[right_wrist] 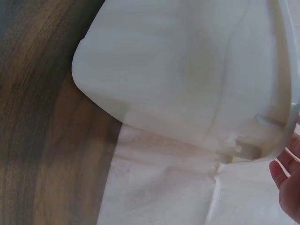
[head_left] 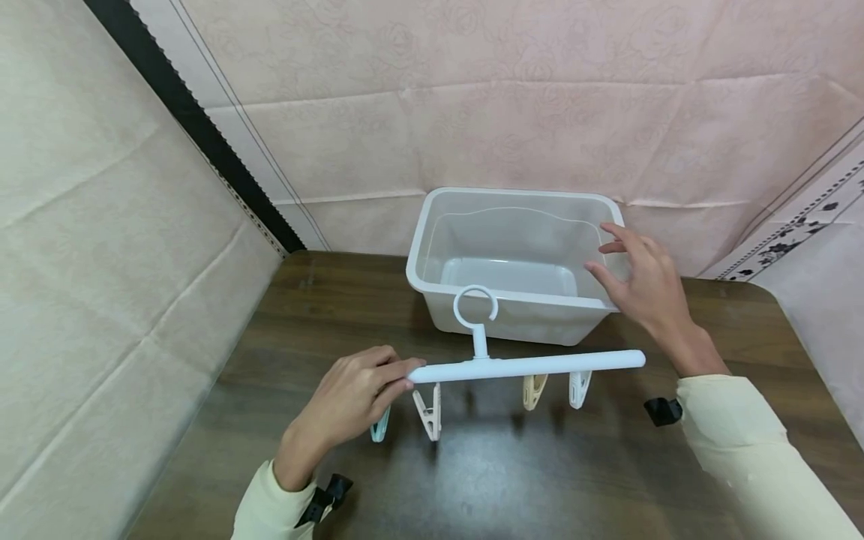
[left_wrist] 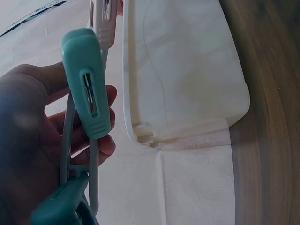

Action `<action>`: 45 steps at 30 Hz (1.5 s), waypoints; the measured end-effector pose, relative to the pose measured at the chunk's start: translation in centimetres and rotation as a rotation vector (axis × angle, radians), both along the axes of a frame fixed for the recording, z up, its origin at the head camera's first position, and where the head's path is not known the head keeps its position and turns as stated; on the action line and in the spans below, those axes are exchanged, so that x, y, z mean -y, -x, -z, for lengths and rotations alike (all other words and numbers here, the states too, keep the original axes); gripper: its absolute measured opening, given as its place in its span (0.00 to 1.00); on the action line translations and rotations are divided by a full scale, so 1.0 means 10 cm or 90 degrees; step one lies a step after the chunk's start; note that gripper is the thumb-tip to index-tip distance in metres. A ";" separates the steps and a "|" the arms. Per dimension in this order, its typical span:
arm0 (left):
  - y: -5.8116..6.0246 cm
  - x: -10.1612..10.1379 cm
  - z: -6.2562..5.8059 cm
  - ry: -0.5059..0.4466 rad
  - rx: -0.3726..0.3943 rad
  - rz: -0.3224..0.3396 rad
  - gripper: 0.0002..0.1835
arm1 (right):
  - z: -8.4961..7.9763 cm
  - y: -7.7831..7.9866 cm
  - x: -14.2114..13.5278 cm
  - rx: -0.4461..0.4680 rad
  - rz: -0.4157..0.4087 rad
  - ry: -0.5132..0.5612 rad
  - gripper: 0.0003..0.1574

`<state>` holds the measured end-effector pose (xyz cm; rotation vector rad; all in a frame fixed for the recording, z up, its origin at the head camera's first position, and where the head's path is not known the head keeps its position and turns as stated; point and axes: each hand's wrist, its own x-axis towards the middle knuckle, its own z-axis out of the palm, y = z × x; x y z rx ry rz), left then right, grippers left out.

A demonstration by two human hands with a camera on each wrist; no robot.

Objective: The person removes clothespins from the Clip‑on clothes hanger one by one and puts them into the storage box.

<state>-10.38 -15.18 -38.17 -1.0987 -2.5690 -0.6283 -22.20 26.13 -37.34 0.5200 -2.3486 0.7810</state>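
White straight-barred plastic hanger (head_left: 520,367), pinched by one end in my left hand (head_left: 354,396) in front of the pale-grey rectangular plastic tub (head_left: 520,193), could tip, unsupported by my relaxed right hand (head_left: 649,283).

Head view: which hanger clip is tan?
The third from the left: the tan clip under the hanger, just left of the rightmost, whitish clip. The others in that view are teal or whitish.
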 end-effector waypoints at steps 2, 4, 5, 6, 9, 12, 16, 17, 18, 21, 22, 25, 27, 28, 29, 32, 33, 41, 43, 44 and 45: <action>0.00 -0.01 -0.01 -0.001 0.002 -0.003 0.15 | -0.03 -0.04 0.00 -0.006 -0.001 0.004 0.41; 0.00 -0.01 -0.01 -0.004 0.000 -0.003 0.15 | -0.05 -0.08 0.00 -0.010 0.003 0.010 0.41; 0.00 -0.01 -0.01 -0.005 -0.001 -0.002 0.15 | -0.07 -0.11 0.00 -0.011 0.004 0.011 0.41; 0.00 -0.01 -0.01 -0.005 -0.004 -0.001 0.14 | -0.09 -0.13 0.00 -0.012 0.006 0.014 0.41; 0.00 -0.02 -0.01 -0.008 -0.012 0.002 0.14 | -0.13 -0.19 0.00 -0.011 0.005 0.018 0.40; 0.00 -0.03 -0.02 -0.010 -0.016 0.001 0.15 | -0.17 -0.26 -0.01 -0.020 -0.007 0.014 0.38; -0.01 -0.04 -0.03 -0.022 -0.008 -0.011 0.15 | -0.22 -0.35 -0.01 -0.049 -0.022 0.001 0.36; -0.01 -0.05 -0.04 -0.025 -0.005 -0.014 0.15 | -0.23 -0.38 0.00 -0.057 -0.023 0.000 0.36; -0.01 -0.05 -0.04 -0.028 -0.002 -0.016 0.15 | -0.25 -0.42 0.00 -0.063 -0.024 -0.002 0.36; -0.01 -0.06 -0.04 -0.032 0.000 -0.020 0.15 | -0.27 -0.54 0.02 -0.071 -0.020 0.004 0.36; -0.01 -0.06 -0.05 -0.033 -0.002 -0.020 0.15 | -0.28 -0.58 0.02 -0.074 -0.019 0.006 0.36; -0.01 -0.07 -0.06 -0.034 -0.013 -0.016 0.15 | -0.28 -0.70 0.06 -0.080 -0.014 0.022 0.39; -0.01 -0.07 -0.07 -0.037 -0.022 -0.013 0.14 | -0.29 -0.77 0.08 -0.092 -0.013 0.034 0.42; -0.01 -0.07 -0.07 -0.038 -0.025 -0.011 0.14 | -0.29 -0.80 0.09 -0.098 -0.009 0.037 0.44; -0.02 -0.07 -0.08 -0.039 -0.028 -0.010 0.14 | -0.29 -0.84 0.10 -0.104 -0.006 0.043 0.45; -0.02 -0.07 -0.08 -0.041 -0.032 -0.008 0.14 | -0.29 -0.94 0.12 -0.118 0.004 0.050 0.47; -0.02 -0.07 -0.08 -0.040 -0.033 -0.008 0.14 | -0.29 -0.97 0.13 -0.122 0.008 0.051 0.47; -0.03 -0.07 -0.10 -0.039 -0.031 -0.013 0.15 | -0.31 -1.28 0.23 -0.151 0.022 0.105 0.47; -0.04 -0.07 -0.10 -0.039 -0.032 -0.018 0.15 | -0.29 -1.36 0.25 -0.154 0.029 0.125 0.47; -0.04 -0.07 -0.10 -0.039 -0.033 -0.022 0.15 | -0.28 -1.39 0.26 -0.156 0.030 0.137 0.47; -0.04 -0.07 -0.10 -0.040 -0.034 -0.024 0.15 | -0.26 -1.42 0.27 -0.156 0.033 0.147 0.48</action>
